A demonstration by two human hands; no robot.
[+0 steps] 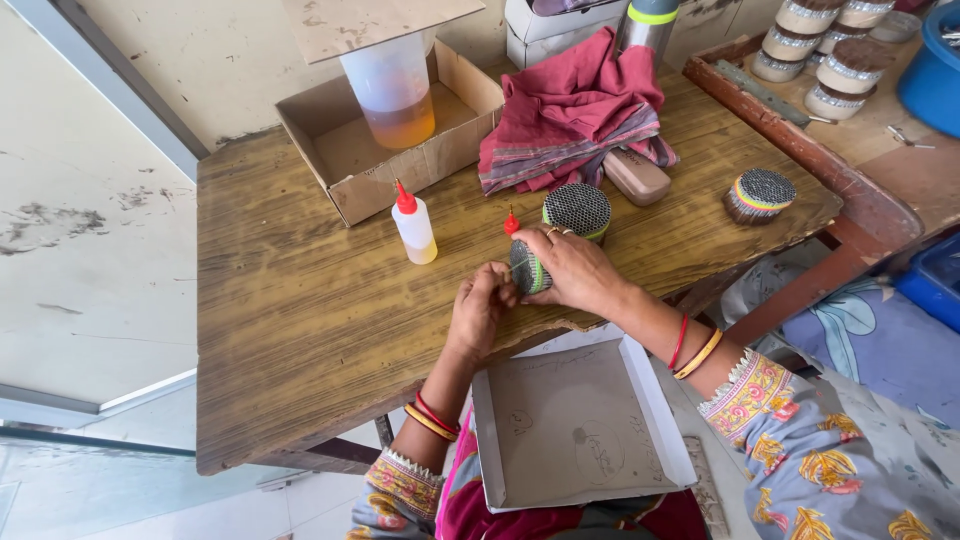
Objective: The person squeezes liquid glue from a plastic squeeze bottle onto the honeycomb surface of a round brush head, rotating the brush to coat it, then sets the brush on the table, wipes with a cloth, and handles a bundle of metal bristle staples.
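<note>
Right hand [578,268] clasps round bundle [528,270]; left hand [480,308] fingertips pinch its edge

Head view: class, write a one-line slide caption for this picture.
Both hands, left hand and right hand, hold a round banded bundle over a wooden table, beside a red-capped squeeze bottle.

bench [300,330]: worn, matt, grainy wood
box [345,165]: matt brown cardboard
squeeze bottle [415,230]: smooth, translucent plastic
cloth [570,110]: soft, crumpled red fabric
</note>
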